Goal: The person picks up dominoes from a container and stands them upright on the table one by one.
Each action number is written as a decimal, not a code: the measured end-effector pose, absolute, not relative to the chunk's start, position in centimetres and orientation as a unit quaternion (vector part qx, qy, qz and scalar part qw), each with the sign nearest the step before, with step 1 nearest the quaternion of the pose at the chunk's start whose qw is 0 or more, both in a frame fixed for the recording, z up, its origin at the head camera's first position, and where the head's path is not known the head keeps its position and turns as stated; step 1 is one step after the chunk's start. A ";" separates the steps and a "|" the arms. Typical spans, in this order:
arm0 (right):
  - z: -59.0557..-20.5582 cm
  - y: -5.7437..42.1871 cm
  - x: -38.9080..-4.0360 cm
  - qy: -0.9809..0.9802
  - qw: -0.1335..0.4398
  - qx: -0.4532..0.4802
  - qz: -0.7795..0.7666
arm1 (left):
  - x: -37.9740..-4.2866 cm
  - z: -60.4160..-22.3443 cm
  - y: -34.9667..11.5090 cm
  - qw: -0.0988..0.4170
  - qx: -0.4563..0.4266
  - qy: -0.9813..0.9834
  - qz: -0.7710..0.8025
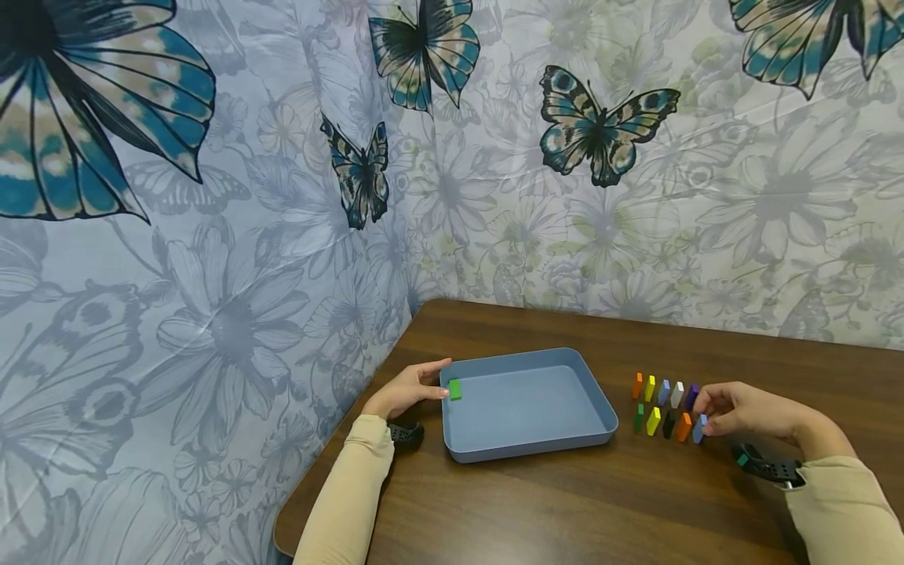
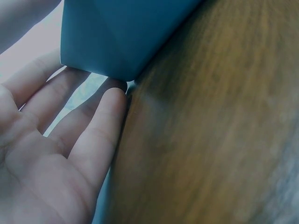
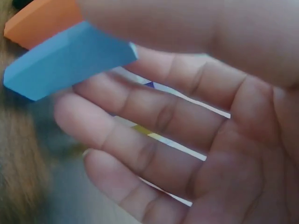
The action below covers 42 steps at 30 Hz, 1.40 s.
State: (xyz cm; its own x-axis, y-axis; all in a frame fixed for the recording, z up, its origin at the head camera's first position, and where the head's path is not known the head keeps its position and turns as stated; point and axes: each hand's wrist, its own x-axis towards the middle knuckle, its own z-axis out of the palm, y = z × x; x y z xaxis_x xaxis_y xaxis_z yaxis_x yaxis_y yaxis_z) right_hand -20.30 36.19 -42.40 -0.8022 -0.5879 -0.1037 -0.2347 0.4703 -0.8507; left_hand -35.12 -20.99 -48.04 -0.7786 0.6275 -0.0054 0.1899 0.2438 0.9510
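My right hand [image 1: 741,412] is at the near right end of two rows of small coloured dominoes, pinching a light blue domino [image 3: 70,60] by its end between thumb and fingers. Beside that one stands an orange domino [image 1: 683,427]. On the left, my left hand [image 1: 408,389] touches the left end of a blue-grey tray [image 1: 530,453], its fingers fairly straight against the outer wall [image 2: 107,42] and its thumb at the rim. A bright green domino [image 1: 455,389] is inside the tray by the left wall, close to that thumb.
Upright in the far row are orange, yellow, blue, white and purple dominoes [image 1: 664,391]; the near row also has green, yellow and black ones [image 1: 654,421]. The brown wooden table [image 1: 537,510] meets butterfly-patterned walls [image 1: 494,235] behind and at the left.
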 end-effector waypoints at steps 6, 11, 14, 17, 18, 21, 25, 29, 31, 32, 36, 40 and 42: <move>-41.0 36.3 -19.4 0.851 0.174 -0.239 -0.434 | -35.1 -47.9 -21.0 0.202 0.270 0.761 0.555; -39.2 35.2 -18.9 0.872 0.117 -0.242 -0.409 | -35.2 -47.9 -21.3 0.202 0.275 0.762 0.551; -38.2 33.4 -19.0 0.886 0.083 -0.239 -0.389 | -35.2 -47.9 -21.6 0.202 0.272 0.761 0.553; -37.1 31.3 -19.4 0.891 0.072 -0.234 -0.382 | -35.3 -47.9 -21.7 0.201 0.271 0.762 0.553; -36.7 30.6 -19.6 0.892 0.070 -0.233 -0.382 | -35.3 -47.9 -21.7 0.202 0.271 0.763 0.551; -35.7 28.3 -20.5 0.894 0.066 -0.232 -0.379 | -35.2 -48.0 -21.7 0.202 0.269 0.764 0.550; -34.8 25.3 -22.1 0.893 0.062 -0.225 -0.384 | -35.2 -48.1 -21.6 0.199 0.269 0.763 0.553; -34.6 22.6 -24.0 0.874 0.077 -0.230 -0.421 | -35.2 -48.1 -21.5 0.197 0.272 0.764 0.551; -34.7 21.3 -24.9 0.867 0.081 -0.237 -0.431 | -35.1 -47.9 -21.5 0.199 0.272 0.762 0.553; -34.7 20.6 -25.4 0.865 0.080 -0.243 -0.432 | -35.0 -47.9 -21.5 0.201 0.272 0.761 0.553; -35.1 17.8 -27.1 0.867 0.076 -0.272 -0.411 | -35.0 -47.8 -21.7 0.202 0.273 0.758 0.557; -35.7 15.1 -28.4 0.858 0.091 -0.299 -0.408 | -35.1 -47.9 -21.8 0.205 0.276 0.754 0.560; -36.2 14.0 -29.0 0.852 0.102 -0.300 -0.416 | -35.2 -48.0 -21.9 0.208 0.279 0.752 0.560</move>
State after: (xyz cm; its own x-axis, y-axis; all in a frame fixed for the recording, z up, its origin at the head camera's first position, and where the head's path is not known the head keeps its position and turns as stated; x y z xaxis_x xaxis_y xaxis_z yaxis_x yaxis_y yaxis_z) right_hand -29.01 13.97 -36.15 -0.7996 -0.5958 0.0761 -0.4265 0.4740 -0.7703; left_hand -35.18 -21.85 -47.97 -0.7579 0.6523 0.0001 0.1877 0.2180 0.9577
